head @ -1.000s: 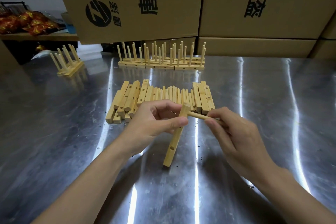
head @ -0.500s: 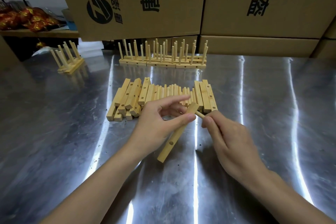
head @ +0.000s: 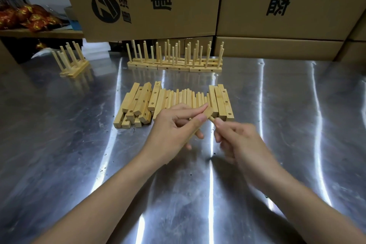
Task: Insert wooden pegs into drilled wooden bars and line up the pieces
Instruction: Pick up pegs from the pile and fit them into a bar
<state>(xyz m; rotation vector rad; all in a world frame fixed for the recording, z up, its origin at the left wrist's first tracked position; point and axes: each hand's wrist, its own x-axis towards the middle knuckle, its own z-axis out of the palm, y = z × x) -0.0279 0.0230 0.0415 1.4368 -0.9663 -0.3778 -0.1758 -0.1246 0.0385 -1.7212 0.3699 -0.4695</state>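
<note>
My left hand [head: 174,130] grips a drilled wooden bar [head: 207,112] near its upper end; most of the bar is hidden behind the fingers. My right hand [head: 237,140] pinches a round wooden peg [head: 212,118] whose tip meets the bar's top end. Just behind the hands lies a pile of loose bars [head: 138,105] on the left, loose pegs [head: 186,98] in the middle and more bars [head: 222,103] on the right. Finished bars with upright pegs stand in a row [head: 174,61] at the back, and a smaller group [head: 71,61] stands far left.
The work surface is a shiny metal table [head: 79,164]. Large cardboard boxes [head: 277,6] stack up behind the back row. A shelf with red-gold wrapped items [head: 25,18] is at the far left.
The bar has swung up from steeply tilted into my left hand, its lower end now hidden. The peg has gone deeper into the bar's end and my right hand has closed in.
</note>
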